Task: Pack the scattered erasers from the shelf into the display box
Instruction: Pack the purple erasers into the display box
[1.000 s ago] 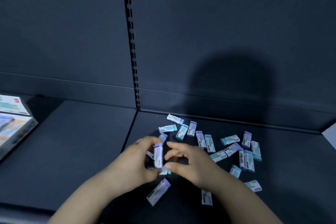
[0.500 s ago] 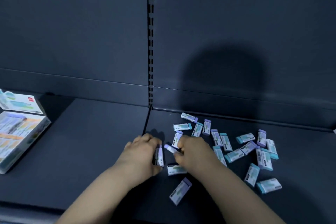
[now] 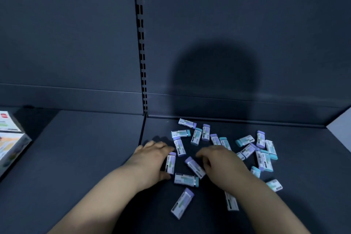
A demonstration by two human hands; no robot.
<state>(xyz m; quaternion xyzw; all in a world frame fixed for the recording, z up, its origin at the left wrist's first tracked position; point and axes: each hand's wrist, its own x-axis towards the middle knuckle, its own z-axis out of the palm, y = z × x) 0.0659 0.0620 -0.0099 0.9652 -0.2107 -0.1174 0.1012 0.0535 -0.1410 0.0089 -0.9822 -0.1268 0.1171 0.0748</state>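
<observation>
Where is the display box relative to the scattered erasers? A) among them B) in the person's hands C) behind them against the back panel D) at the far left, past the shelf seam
D: the display box sits at the view's left edge, with bare shelf between it and the scattered erasers on the right.

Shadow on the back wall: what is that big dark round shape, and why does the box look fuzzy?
Head view: the shadow is probably the person's head blocking light from behind; head view: the display box is blurry, cut off at the left edge.
</observation>
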